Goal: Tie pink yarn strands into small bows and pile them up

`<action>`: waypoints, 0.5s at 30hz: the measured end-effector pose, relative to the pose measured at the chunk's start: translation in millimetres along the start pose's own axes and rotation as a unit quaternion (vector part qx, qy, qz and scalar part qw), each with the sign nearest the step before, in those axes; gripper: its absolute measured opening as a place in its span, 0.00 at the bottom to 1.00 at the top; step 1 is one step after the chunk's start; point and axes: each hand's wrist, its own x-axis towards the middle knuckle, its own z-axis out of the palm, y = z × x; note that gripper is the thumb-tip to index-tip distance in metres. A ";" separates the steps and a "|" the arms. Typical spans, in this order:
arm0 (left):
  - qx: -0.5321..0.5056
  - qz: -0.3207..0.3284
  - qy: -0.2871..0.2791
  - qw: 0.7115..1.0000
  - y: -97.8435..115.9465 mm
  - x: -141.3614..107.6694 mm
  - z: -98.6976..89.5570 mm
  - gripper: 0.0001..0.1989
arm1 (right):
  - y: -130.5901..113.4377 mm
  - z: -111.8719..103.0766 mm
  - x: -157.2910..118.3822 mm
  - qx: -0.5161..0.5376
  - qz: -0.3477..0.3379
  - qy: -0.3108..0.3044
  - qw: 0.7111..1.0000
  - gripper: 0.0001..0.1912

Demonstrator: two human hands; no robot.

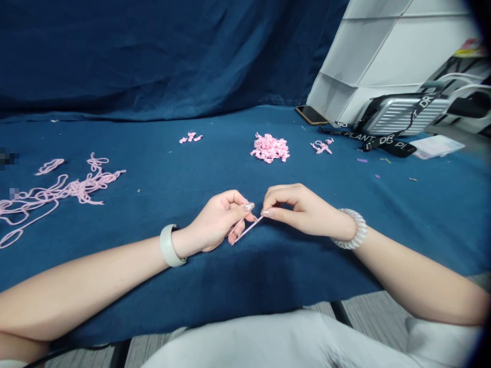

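A big blue cloth (pixel 303 271) is covering the worktop. A long tangle of pink yarn (pixel 57 191) is lying by the left edge. A heap of little pink knots (pixel 269 147) is sitting near the far edge, with a small bunch (pixel 191 137) on its left and another bunch (pixel 322 146) on its right. A silver bag (pixel 402 113) and a phone (pixel 311 115) are resting by the far right corner. The left hand (pixel 217 222) and the right hand (pixel 303 209) are working close together near the front edge, and both are closed, pinching a short piece of pink yarn (pixel 247 230) between them.
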 end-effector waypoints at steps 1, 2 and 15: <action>0.003 -0.002 -0.004 1.000 -0.3 0.2 -0.3 0.14 | -0.6 0.1 -0.4 0.002 0.003 0.003 1.000 0.10; 0.007 -0.003 -0.011 1.000 -0.7 0.4 -0.7 0.14 | -1.2 0.3 -0.7 0.004 0.006 0.006 1.000 0.10; 0.066 -0.063 -0.090 0.992 7.2 -0.8 -1.7 0.14 | 3.8 13.2 0.2 0.051 0.020 0.066 0.996 0.15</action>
